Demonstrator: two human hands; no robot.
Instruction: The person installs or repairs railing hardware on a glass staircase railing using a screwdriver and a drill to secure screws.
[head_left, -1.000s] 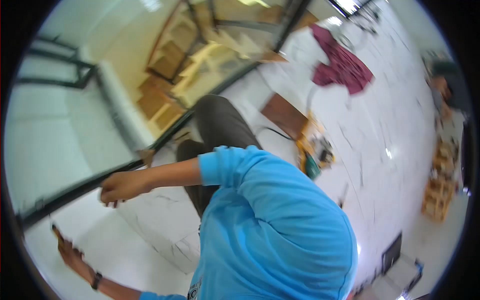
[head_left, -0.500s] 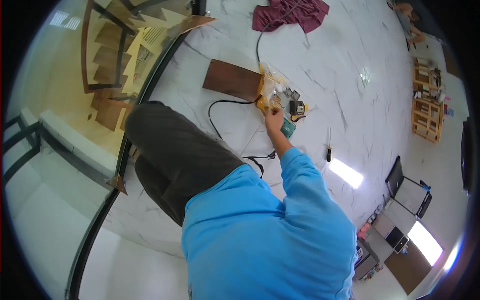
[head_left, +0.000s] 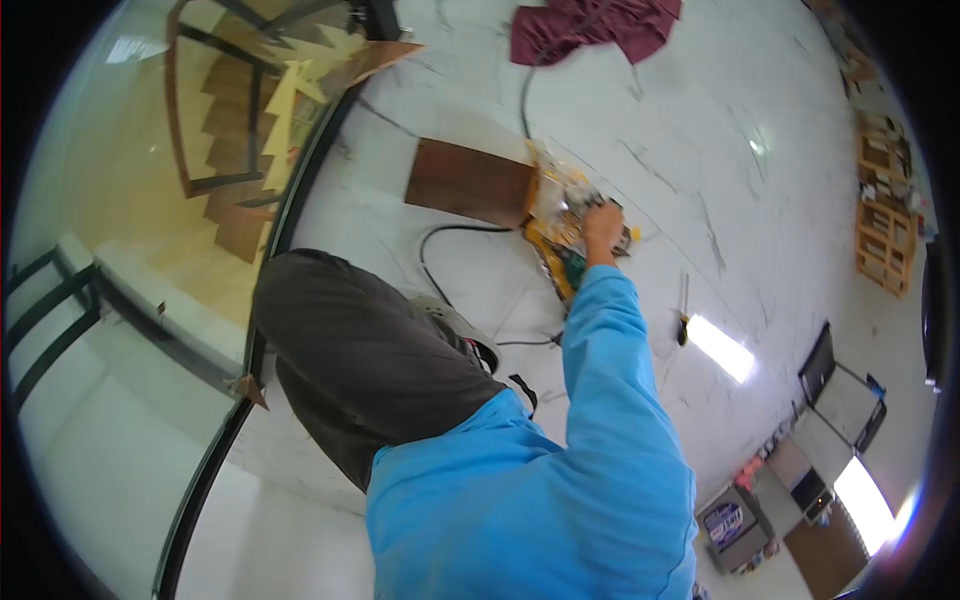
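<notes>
My right hand point(head_left: 602, 228) reaches down over a black and silver boxy tool part point(head_left: 622, 212), with its fingers curled round it; the hand hides much of this part. Close to my wrist lies a teal power tool point(head_left: 574, 270), partly covered by my sleeve. A clear and yellow plastic bag point(head_left: 556, 190) with small pieces lies just left of the hand. Against the bag rests a flat dark brown board point(head_left: 470, 182). My left hand is out of sight.
A black cable point(head_left: 430, 240) curves across the marble floor. To the right lies a screwdriver point(head_left: 683, 328). A maroon cloth point(head_left: 595, 32) is at the top, and a black-framed glass railing point(head_left: 268, 300) runs along the left. Wooden crates point(head_left: 884, 215) stand far right.
My right hand has moved right, from the yellow part of the bag to the boxy part. The bag's yellow edge now spreads lower beside the teal tool. The view has shifted slightly.
</notes>
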